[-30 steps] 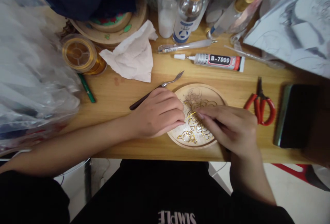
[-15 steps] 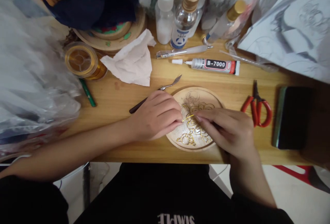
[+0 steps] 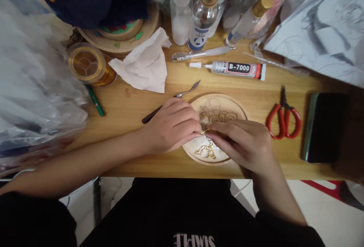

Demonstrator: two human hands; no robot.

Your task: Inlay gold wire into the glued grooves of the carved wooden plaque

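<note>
A short gold wire (image 3: 205, 130) runs between my two hands. My left hand (image 3: 178, 125) is closed in a pinch on its left end, and my right hand (image 3: 243, 141) pinches its right end between thumb and forefinger. Below them lies a round wooden plaque (image 3: 196, 157) with a pencilled design, partly outlined in bent gold wire (image 3: 205, 151); my hands hide much of its middle. Beneath my left hand sticks out a palette knife (image 3: 186, 91), blade pointing up and right.
Behind the plaque lie a B-7000 glue tube (image 3: 239, 69), a pen (image 3: 203, 53) and a crumpled tissue (image 3: 145, 63). Red-handled pliers (image 3: 284, 120) and a phone (image 3: 325, 127) are at right. A gold wire spool (image 3: 91, 65) stands at left, bottles (image 3: 203, 16) at the back.
My right hand has moved left, closer to my left hand, so less wire shows between them. The left hand stays almost in place.
</note>
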